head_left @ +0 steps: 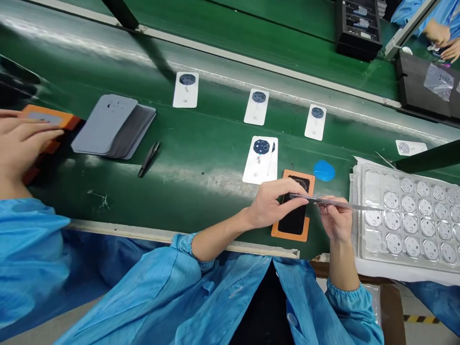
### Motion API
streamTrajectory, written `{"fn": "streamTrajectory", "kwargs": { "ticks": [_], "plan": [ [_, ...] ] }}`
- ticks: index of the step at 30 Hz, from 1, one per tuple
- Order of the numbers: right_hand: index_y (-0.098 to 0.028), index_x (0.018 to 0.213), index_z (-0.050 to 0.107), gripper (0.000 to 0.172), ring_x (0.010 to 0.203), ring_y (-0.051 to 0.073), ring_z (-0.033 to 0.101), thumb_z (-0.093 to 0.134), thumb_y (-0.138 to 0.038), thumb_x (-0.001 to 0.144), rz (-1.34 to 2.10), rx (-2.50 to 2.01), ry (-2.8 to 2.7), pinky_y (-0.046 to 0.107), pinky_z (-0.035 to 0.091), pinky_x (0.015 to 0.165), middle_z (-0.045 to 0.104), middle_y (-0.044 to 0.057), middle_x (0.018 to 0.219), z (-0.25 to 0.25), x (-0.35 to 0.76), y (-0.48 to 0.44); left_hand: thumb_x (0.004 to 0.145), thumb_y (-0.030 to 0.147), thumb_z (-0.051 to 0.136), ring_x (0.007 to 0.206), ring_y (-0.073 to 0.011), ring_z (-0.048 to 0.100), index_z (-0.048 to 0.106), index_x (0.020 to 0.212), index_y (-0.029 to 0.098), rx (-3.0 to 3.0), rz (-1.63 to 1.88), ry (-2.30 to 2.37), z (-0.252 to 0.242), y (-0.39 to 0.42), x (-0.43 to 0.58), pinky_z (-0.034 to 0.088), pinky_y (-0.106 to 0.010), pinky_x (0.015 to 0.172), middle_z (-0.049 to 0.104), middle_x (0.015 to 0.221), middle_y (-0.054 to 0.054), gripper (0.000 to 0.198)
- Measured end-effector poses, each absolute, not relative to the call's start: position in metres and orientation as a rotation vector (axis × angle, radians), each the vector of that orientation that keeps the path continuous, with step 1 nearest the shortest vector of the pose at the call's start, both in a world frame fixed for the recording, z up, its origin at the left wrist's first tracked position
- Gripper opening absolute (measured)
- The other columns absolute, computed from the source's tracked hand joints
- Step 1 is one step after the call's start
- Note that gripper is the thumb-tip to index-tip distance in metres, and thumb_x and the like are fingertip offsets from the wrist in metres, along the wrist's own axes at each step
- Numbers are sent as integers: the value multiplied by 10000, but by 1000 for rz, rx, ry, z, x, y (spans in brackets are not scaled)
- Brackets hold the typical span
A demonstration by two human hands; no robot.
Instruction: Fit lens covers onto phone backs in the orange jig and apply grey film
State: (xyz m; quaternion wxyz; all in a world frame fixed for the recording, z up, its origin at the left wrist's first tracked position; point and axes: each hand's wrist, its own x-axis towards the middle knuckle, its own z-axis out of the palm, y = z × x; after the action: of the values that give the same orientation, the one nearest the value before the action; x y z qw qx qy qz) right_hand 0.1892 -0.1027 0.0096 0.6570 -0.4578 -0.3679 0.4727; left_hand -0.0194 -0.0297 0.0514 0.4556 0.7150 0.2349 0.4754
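Observation:
My left hand (276, 203) pinches the left end of a thin grey sheet (341, 203), seen nearly edge-on. Closed on the same sheet from below is my right hand (336, 218), farther right. Both hold it above an orange frame (290, 235) with a black panel (292, 218) inside, lying on the green bench. Just behind the frame, two overlapping white cards (256, 167) with dark round camera patterns lie flat. A blue round patch (324, 170) sits right of the frame's top.
Tweezers (149, 159) and a grey sheet stack (108, 122) lie left. Another person's hand (21, 143) touches an orange fixture (68, 119). A clear tray (373, 239) of round parts stands right. White cards (185, 98) line the back; a green post (431, 158) crosses the right.

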Motion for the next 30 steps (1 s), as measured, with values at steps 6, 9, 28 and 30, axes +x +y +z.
{"fn": "streamTrajectory", "kwargs": {
  "ticks": [6,9,28,30],
  "plan": [
    [-308,753,748,230,787,218,751,921,-438,677,1084,-1000,-889,438,640,800,759,-11,797,7,193,-105,874,94,732,803,-160,717,709,937,161,1873,1393,367,62,-38,-15,597,-284,772,751,848,-72,94],
    [-300,741,743,232,768,219,746,924,-429,673,1083,-1014,-900,439,642,789,752,-10,772,8,193,-106,869,127,744,786,-154,713,716,897,179,1831,1336,404,62,-40,-15,592,-278,766,750,841,-54,66],
    [-213,936,746,376,914,209,735,932,-302,622,1027,-1248,-812,342,611,841,788,33,984,53,184,-23,810,502,786,836,-164,685,617,934,160,943,903,790,26,-4,-20,531,-280,782,716,866,-44,401],
    [-223,954,718,391,945,187,726,915,-312,628,950,-1208,-783,291,608,807,777,24,1014,61,216,9,818,520,767,855,-173,685,629,920,154,986,899,809,20,1,-24,534,-295,807,715,873,-56,405]
  ]
}}
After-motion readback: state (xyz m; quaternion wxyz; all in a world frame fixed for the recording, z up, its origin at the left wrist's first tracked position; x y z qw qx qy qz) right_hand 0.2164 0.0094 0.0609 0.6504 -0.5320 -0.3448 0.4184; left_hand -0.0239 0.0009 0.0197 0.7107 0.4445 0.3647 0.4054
